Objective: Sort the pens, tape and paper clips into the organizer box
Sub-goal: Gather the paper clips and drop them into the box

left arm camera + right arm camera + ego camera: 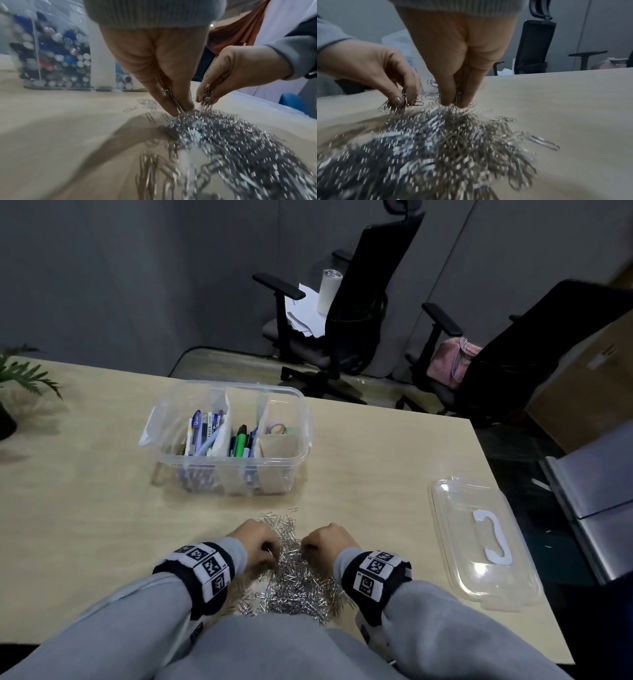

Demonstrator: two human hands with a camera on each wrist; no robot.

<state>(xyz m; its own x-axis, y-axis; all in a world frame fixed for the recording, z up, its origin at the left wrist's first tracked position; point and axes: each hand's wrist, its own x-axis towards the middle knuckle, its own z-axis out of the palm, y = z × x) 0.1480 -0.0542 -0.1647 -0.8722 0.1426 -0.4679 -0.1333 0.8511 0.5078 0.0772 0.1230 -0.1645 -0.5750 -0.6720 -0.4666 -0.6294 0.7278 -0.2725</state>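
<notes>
Head view: my left hand (255, 542) and right hand (329, 541) meet knuckles-up over the heap of silver wire paper clips (294, 583), which lies on the near edge of the pale wooden table (85, 508). From here the fingertips are hidden behind the backs of my hands. Farther off stands the clear plastic organizer box (236, 436): blue and white pens (202, 433) fill its left compartment, a green marker and dark pens (243, 440) the middle one, and rolls of tape (277, 428) the far right one. The clear plastic lid (479, 542) lies well apart to the right.

Left wrist view: my left hand's fingers (171, 106) point down and pinch a small bunch of clips at the heap's far edge; my right hand's fingers (205, 94) pinch another bunch just beside them. The pens show end-on through the box wall.

Right wrist view: both pinches show from the other side, with loose clips trailing right across the table. Both wrists are held above the heap, hands angled downward.
</notes>
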